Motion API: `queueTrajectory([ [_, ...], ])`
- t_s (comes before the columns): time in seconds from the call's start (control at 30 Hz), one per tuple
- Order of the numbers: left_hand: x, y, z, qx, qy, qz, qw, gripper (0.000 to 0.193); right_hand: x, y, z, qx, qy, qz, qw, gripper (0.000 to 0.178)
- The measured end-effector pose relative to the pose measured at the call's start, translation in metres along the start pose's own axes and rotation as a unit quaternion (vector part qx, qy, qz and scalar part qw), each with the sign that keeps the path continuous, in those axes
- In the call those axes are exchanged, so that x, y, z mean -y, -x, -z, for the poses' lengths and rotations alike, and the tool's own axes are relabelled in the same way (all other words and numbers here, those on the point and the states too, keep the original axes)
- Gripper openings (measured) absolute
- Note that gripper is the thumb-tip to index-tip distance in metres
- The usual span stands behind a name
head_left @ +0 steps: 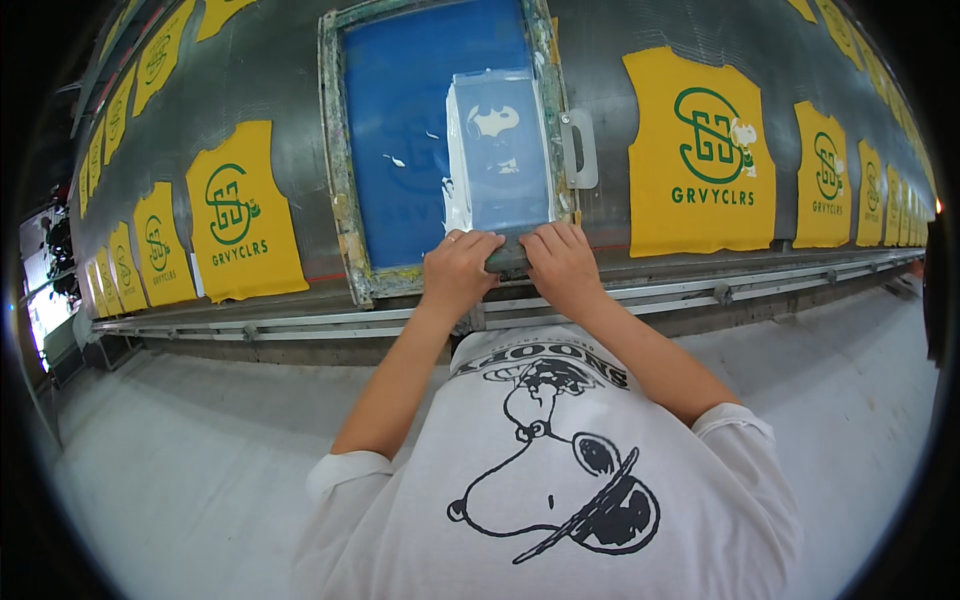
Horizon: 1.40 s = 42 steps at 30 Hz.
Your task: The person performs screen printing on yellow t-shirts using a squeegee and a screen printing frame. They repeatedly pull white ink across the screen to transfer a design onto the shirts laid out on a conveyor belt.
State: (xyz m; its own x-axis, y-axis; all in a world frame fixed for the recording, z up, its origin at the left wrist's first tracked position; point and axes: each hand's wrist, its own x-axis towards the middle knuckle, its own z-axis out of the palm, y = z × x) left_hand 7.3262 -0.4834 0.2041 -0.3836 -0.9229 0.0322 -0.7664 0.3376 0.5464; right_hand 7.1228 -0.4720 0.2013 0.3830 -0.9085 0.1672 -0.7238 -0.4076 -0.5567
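Both my hands are closed around a squeegee at the near end of a screen printing frame. My left hand grips its left end and my right hand its right end, with the dark middle showing between them. Blue mesh fills the frame, whose edges are smeared with old ink. White ink runs in a strip left of a paler, wiped-looking band with a cartoon-shaped opening. Stray white drops lie on the mesh. The squeegee's blade is hidden from here.
A grey handle juts from the frame's right side. Yellow shirt panels with green prints lie along the dark table, one to the left and one to the right, which also bears a white figure. A metal rail borders the table's near edge.
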Motion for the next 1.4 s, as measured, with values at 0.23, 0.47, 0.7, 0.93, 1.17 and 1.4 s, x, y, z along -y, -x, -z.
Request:
queueTrajectory([
  [0.23,0.032,-0.116,0.041,0.137,-0.031,0.0,0.99,0.029,-0.086,-0.08,0.017,-0.263,-0.051,-0.207,0.941,0.031],
  [0.47,0.063,-0.202,0.047,0.068,-0.034,0.022,0.997,0.023,-0.109,-0.102,-0.013,-0.209,-0.164,-0.408,0.874,0.034],
  [0.7,0.059,-0.126,0.011,-0.056,-0.026,-0.09,0.994,0.041,-0.1,-0.101,-0.005,-0.247,-0.16,-0.402,0.867,0.034],
  [0.93,0.005,0.017,0.003,-0.029,0.003,-0.081,0.996,0.057,-0.097,-0.1,0.005,-0.234,-0.115,-0.341,0.903,0.039],
  [1.17,0.027,0.032,0.042,-0.083,0.031,-0.101,0.991,0.053,-0.043,-0.135,0.024,-0.286,-0.201,-0.331,0.877,0.036],
  [1.4,0.167,0.086,0.138,0.01,0.025,-0.014,1.0,0.051,0.084,-0.198,-0.098,-0.278,-0.222,-0.332,0.874,0.033],
])
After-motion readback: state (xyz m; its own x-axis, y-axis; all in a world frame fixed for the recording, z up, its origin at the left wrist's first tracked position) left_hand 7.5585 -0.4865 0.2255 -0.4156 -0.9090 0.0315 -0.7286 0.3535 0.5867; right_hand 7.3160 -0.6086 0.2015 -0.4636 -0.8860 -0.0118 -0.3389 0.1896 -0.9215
